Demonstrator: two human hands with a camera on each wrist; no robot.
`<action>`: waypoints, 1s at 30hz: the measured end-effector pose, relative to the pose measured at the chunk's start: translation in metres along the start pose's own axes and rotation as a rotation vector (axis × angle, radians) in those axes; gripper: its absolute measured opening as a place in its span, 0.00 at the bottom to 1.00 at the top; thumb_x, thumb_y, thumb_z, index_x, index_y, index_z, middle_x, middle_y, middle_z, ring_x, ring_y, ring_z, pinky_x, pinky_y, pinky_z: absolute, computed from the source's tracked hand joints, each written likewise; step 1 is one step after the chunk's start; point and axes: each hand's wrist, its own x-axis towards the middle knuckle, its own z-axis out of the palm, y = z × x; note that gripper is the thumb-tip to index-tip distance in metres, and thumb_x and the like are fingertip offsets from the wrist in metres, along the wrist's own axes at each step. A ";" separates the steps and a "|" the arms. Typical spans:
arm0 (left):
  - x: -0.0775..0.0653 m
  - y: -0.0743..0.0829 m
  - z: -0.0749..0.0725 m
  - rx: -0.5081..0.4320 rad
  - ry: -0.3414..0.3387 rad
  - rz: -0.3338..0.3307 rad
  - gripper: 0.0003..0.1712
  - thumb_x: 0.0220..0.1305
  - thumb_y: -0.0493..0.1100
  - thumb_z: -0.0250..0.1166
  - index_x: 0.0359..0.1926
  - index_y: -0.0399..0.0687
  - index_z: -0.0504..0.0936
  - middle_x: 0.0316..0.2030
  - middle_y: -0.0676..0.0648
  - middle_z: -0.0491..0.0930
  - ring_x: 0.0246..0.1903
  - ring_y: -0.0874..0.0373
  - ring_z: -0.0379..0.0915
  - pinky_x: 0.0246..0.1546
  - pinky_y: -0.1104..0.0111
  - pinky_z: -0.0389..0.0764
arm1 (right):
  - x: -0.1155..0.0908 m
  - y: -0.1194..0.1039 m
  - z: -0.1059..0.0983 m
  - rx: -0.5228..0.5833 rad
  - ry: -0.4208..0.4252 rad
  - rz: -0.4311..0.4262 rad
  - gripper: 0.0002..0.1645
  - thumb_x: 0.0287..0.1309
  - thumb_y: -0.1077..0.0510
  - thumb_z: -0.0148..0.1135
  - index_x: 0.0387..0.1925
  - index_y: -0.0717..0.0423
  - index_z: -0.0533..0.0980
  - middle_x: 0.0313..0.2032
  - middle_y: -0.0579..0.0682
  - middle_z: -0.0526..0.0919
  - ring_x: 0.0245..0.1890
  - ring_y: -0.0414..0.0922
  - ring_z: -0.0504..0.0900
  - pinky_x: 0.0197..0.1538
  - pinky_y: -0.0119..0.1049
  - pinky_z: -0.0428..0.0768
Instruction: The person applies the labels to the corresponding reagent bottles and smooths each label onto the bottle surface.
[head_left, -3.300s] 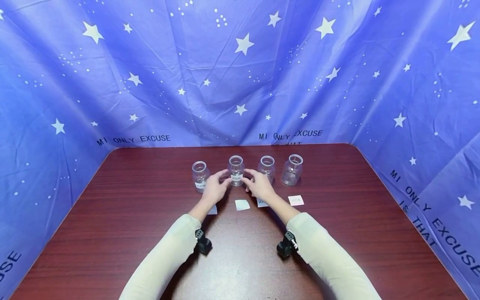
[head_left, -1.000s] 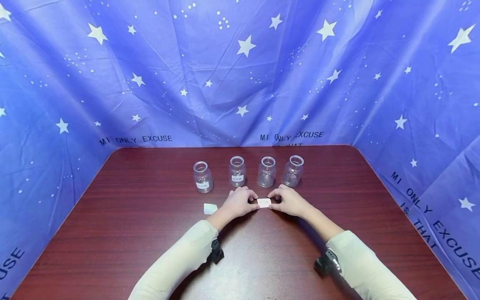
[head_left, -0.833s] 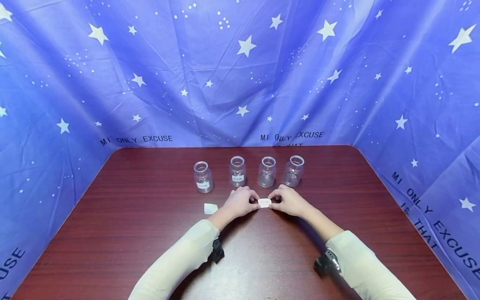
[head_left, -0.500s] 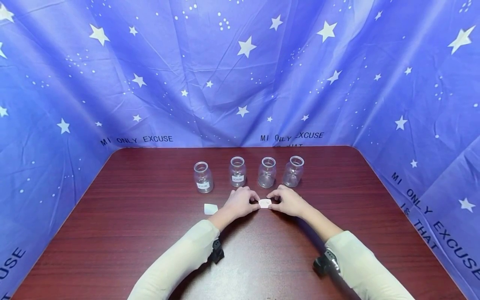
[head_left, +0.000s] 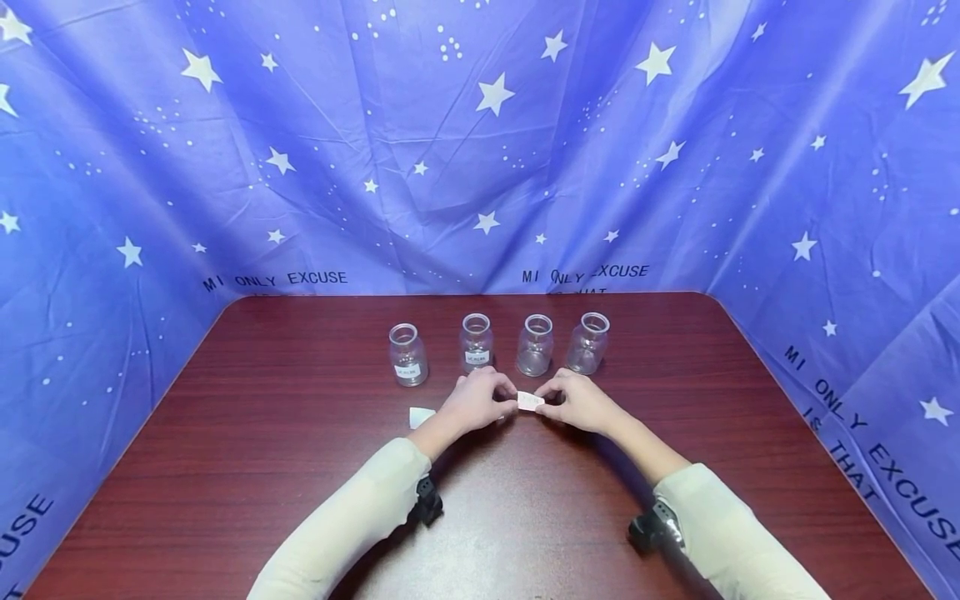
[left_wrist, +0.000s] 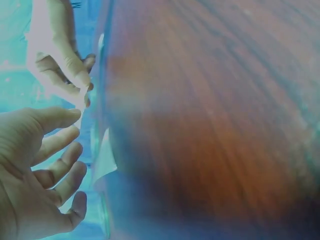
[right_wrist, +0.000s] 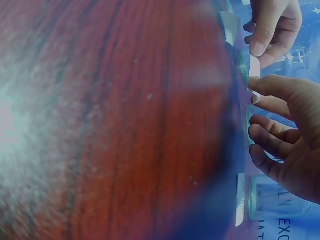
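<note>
In the head view, my left hand [head_left: 472, 400] and right hand [head_left: 579, 402] pinch opposite ends of a small white label [head_left: 530, 401] with faint writing, tilted in front of the third glass jar [head_left: 535, 354]. Both wrist views show the label [right_wrist: 255, 70] stretched between the two hands, thumbs and forefingers at its ends. The two left jars, the first jar [head_left: 408, 354] and second jar [head_left: 477, 342], bear printed labels. No label shows on the third jar or the rightmost jar [head_left: 588, 350].
A pale paper piece [head_left: 421, 418] lies left of my left wrist. Another paper piece [left_wrist: 106, 157] shows below the left fingers in the left wrist view. By the rightmost jar, a label [right_wrist: 240, 200] appears in the right wrist view. A star-patterned curtain [head_left: 480, 167] borders the wooden table [head_left: 262, 467].
Both hands have left the second jar and moved right, where they took hold of the label. During the last half second, my left hand rose slightly and the label tilted.
</note>
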 end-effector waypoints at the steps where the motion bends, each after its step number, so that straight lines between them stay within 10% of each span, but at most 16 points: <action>1: 0.000 -0.001 -0.002 -0.029 0.002 0.008 0.09 0.54 0.49 0.67 0.36 0.52 0.83 0.34 0.54 0.78 0.40 0.60 0.73 0.42 0.64 0.67 | 0.000 0.000 -0.001 0.007 0.009 -0.005 0.09 0.45 0.56 0.71 0.32 0.53 0.83 0.29 0.47 0.77 0.29 0.40 0.72 0.31 0.27 0.69; 22: -0.013 -0.006 -0.011 -0.366 0.041 -0.003 0.06 0.58 0.45 0.63 0.32 0.49 0.83 0.29 0.53 0.80 0.31 0.66 0.70 0.35 0.75 0.72 | 0.000 -0.021 -0.012 0.083 0.076 0.021 0.11 0.48 0.55 0.70 0.37 0.50 0.83 0.30 0.46 0.77 0.24 0.35 0.69 0.28 0.27 0.69; 30: -0.012 -0.005 -0.010 -0.409 0.096 -0.049 0.06 0.57 0.44 0.61 0.31 0.50 0.83 0.28 0.53 0.79 0.28 0.65 0.70 0.32 0.74 0.72 | -0.001 -0.031 -0.015 0.074 0.250 -0.058 0.13 0.47 0.58 0.71 0.38 0.54 0.83 0.29 0.46 0.79 0.26 0.37 0.72 0.30 0.27 0.71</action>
